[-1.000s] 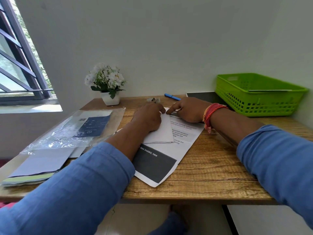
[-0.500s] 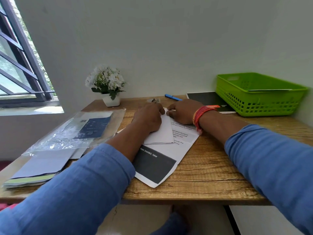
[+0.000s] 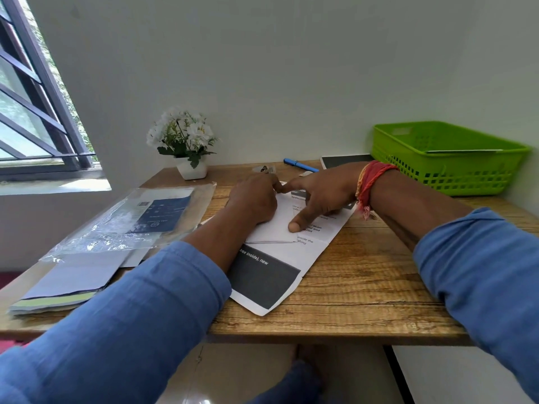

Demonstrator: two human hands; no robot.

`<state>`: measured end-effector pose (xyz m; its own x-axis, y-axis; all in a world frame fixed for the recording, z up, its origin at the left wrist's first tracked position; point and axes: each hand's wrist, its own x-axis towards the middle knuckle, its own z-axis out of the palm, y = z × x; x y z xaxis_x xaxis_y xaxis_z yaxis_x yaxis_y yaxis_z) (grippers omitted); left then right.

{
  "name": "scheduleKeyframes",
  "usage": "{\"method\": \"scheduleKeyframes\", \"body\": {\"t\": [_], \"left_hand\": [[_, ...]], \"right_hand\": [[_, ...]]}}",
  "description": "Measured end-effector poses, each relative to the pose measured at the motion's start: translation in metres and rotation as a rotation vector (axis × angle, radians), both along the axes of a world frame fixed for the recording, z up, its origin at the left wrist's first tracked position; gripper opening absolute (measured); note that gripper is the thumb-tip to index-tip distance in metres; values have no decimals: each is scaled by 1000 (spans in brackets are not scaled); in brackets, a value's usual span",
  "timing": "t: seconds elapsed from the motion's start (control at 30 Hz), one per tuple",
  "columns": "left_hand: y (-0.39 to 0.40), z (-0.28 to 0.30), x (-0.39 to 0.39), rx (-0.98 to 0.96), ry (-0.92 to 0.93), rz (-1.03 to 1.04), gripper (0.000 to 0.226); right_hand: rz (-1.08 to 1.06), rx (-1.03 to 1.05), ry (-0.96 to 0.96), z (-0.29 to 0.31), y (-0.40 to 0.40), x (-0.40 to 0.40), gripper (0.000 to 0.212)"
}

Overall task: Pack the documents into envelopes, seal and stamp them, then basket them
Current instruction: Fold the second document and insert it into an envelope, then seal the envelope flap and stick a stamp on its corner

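A printed document [image 3: 272, 277] with a dark block lies mid-table. On top of it sits a folded white sheet [image 3: 277, 225]. My left hand [image 3: 253, 199] rests curled on the folded sheet's left part. My right hand [image 3: 319, 196] lies spread over its right edge, thumb pressing down on the paper and forefinger pointing at the far corner next to my left hand. A stack of pale envelopes [image 3: 64, 284] lies at the left front. A green basket [image 3: 446, 158] stands at the back right with a white envelope inside.
A clear plastic sleeve [image 3: 131, 220] holding a dark blue booklet lies left of the hands. A white flower pot [image 3: 191, 170], a blue pen [image 3: 300, 165], a small clip [image 3: 264, 169] and a black pad [image 3: 344, 160] sit along the back. A window is at the left.
My right hand has opened out from a loose fist, its thumb sliding toward me down the folded sheet's right edge. My left hand stays put on the sheet.
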<state>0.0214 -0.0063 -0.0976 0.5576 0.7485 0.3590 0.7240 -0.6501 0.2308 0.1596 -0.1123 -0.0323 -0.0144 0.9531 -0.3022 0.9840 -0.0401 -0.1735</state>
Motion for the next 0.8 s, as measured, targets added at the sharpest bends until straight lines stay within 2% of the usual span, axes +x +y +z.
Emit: {"method": "scheduleKeyframes", "body": {"t": [0.13,0.2,0.23,0.3,0.37,0.4,0.53,0.63,0.8], "left_hand": [[0,0,-1,-16,-12,-7,31],[1,0,-1,-26,-22,-3,31],[1,-1,-1,-25,-29,-5,31],[2,-1,-1,-19,-41,-11,31],[4,-2,-1,-15,-40,-9,31],[4,-2,-1,-13,-36,-7,30],[4,-2,-1,1,-22,0,31],[5,-2,0,-2,-22,-2,32],[4,-2,-2,-3,-67,-15,30]], "right_hand": [[38,-35,37,2,1,-1,112],[51,-22,63,-1,1,3,109],[32,3,106,-3,1,7,103],[-12,98,185,-8,0,10,76],[-16,199,81,-15,2,12,44],[-10,230,7,-18,5,12,39],[-39,236,-128,-20,16,2,50],[-64,250,-220,-21,24,-4,45],[-104,386,-209,-34,32,1,44]]}}
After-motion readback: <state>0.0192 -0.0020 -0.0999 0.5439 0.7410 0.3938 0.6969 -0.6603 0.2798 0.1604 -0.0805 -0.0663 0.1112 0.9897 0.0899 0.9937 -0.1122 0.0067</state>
